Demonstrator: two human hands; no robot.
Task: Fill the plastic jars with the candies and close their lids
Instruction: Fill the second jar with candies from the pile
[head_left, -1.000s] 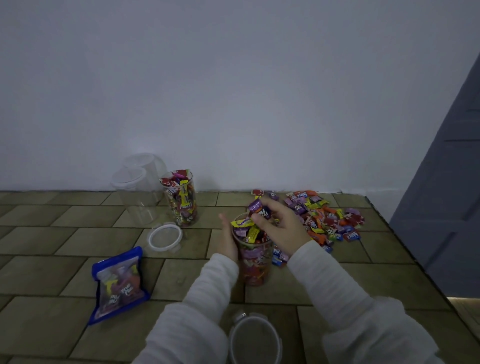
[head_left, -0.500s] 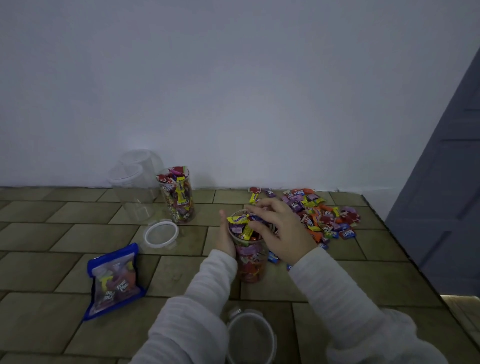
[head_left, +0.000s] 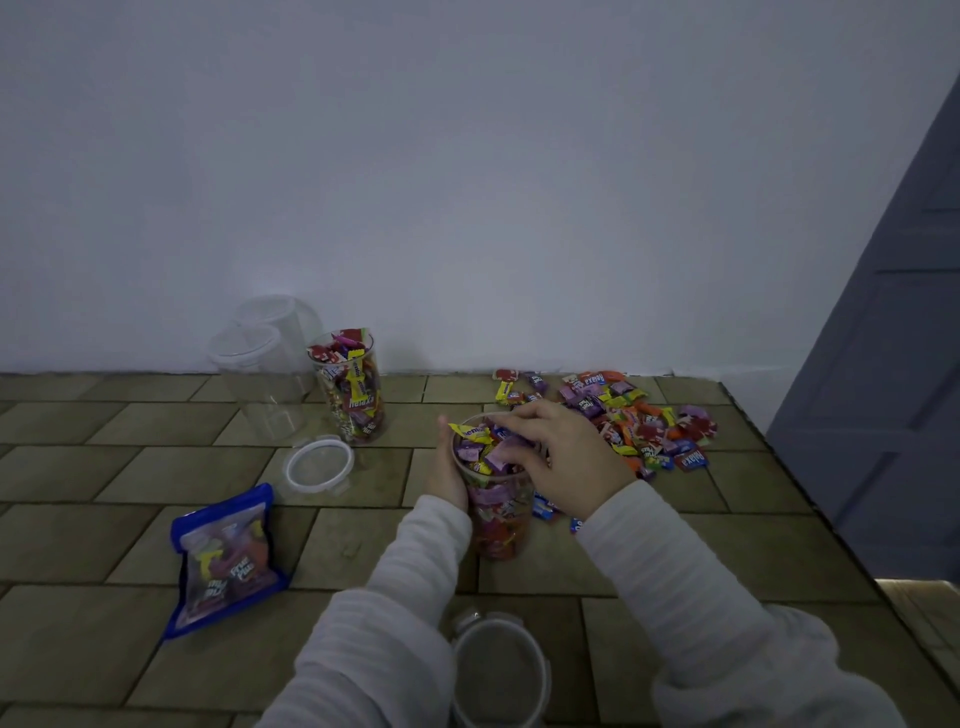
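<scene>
On a tiled floor (head_left: 363, 551) in front of a pale wall (head_left: 467, 182), a person in white ribbed sleeves works at a clear plastic jar (head_left: 498, 512) that stands upright in the middle of the view, packed to the rim with wrapped candies. The left hand (head_left: 445, 475) is wrapped around the jar's left side, gripping it just below the rim. The right hand (head_left: 563, 460) lies over the jar's mouth with its fingers bent down onto the top candies; they seem to pinch a purple wrapper, though the dim light makes that hard to be sure of. To the right of the jar, against the wall, lies a loose pile of candies (head_left: 639, 421), with a few stray pieces just beside the jar's base under the right wrist. Farther left stands a second jar (head_left: 353, 392), also heaped full and without a lid. Behind and beside it are two empty jars (head_left: 262, 374), one in front of the other, close to the wall. A white-rimmed lid (head_left: 318, 463) lies flat on the floor in front of the second jar. Another lid (head_left: 498, 670) lies at the bottom of the view between the sleeves. A blue candy bag (head_left: 226, 558) lies flat at the lower left, well apart from the jars. A grey door (head_left: 893, 364) fills the right edge.
</scene>
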